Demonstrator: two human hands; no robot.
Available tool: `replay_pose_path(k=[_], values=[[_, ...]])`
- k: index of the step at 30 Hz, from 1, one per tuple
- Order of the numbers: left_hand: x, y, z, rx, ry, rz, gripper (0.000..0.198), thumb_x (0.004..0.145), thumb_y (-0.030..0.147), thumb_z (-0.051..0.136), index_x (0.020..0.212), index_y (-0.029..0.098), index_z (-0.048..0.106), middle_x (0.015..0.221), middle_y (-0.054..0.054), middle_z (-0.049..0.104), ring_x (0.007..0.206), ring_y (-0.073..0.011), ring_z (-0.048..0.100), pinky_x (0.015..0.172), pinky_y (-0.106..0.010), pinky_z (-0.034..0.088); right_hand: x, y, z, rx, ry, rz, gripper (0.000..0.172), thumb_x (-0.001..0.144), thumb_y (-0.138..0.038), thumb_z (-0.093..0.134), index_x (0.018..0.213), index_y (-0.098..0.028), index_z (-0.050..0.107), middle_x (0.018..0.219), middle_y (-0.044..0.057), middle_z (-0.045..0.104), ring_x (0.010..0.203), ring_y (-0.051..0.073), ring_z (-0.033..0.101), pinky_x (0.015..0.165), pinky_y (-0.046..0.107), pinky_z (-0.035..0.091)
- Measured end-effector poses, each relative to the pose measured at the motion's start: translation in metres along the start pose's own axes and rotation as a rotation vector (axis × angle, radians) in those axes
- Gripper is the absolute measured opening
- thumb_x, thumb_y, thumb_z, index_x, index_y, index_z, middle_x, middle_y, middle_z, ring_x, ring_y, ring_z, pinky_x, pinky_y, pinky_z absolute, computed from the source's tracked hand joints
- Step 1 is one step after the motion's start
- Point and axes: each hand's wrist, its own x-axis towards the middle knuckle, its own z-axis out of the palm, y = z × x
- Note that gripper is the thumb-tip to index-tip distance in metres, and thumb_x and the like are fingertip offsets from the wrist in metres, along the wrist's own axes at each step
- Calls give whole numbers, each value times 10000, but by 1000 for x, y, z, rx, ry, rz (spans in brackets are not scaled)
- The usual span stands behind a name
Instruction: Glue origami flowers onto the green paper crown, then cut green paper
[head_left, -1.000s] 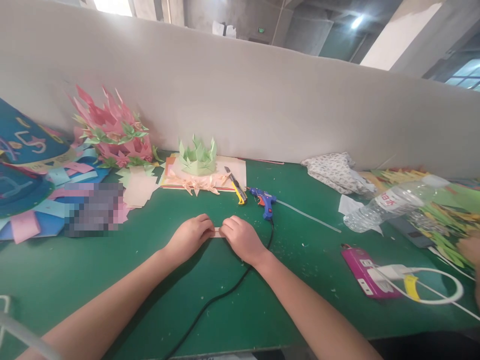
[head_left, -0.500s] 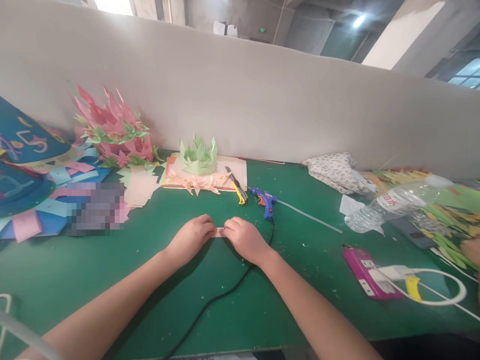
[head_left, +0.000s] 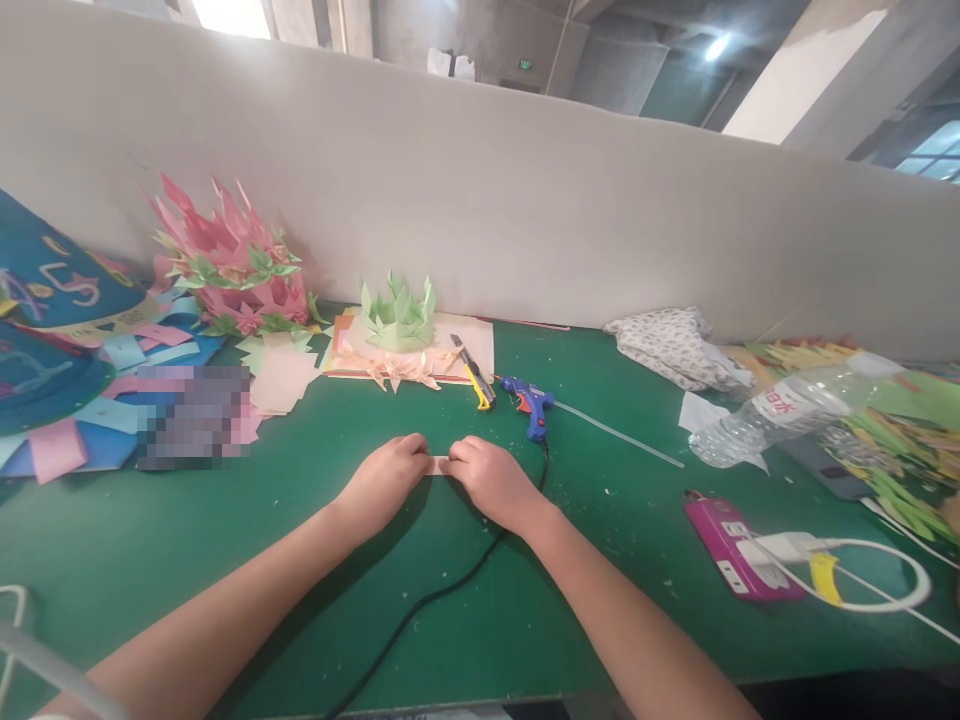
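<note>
Between my two hands a small pale pink strip of paper (head_left: 438,466) shows, most of it hidden by the fingers. My left hand (head_left: 384,484) pinches its left end, and my right hand (head_left: 491,482) pinches the right end. Both hands are low over the green table (head_left: 360,620). Beyond them lie a yellow utility knife (head_left: 475,375) and a blue glue gun (head_left: 532,405) with a clear glue stick (head_left: 619,432) in its back. A light green paper crown (head_left: 397,315) stands on stacked paper sheets (head_left: 476,345), with peach paper leaves (head_left: 390,368) before it.
Pink paper crowns (head_left: 247,280), blue party hats (head_left: 52,290) and paper pieces fill the left side. To the right are a plastic bottle (head_left: 787,405), a patterned cloth (head_left: 667,342) and a magenta power strip (head_left: 731,550). A black cord (head_left: 442,592) runs under my right wrist.
My hands keep their pinch on the paper strip with almost no movement. The view has shifted very slightly, and a bit of a person at the right edge has gone out of sight.
</note>
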Motion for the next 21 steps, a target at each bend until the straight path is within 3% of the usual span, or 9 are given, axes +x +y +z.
replay_pose_path(k=[11, 21], values=[[1, 5, -4, 149, -84, -39, 341, 890, 139, 345, 722, 127, 641, 771, -77, 566, 736, -171, 542, 675, -284, 437, 0, -4, -5, -48, -58, 15, 211, 912, -147, 422, 882, -171, 630, 733, 32, 526, 670, 157, 400, 574, 292, 265], [-1, 4, 3, 159, -42, -60, 299, 870, 119, 370, 726, 125, 632, 781, -76, 571, 733, -168, 538, 676, -281, 449, -1, -5, 8, -38, 11, 85, 210, 890, -131, 459, 732, -168, 593, 740, 32, 533, 704, 159, 422, 585, 274, 287]])
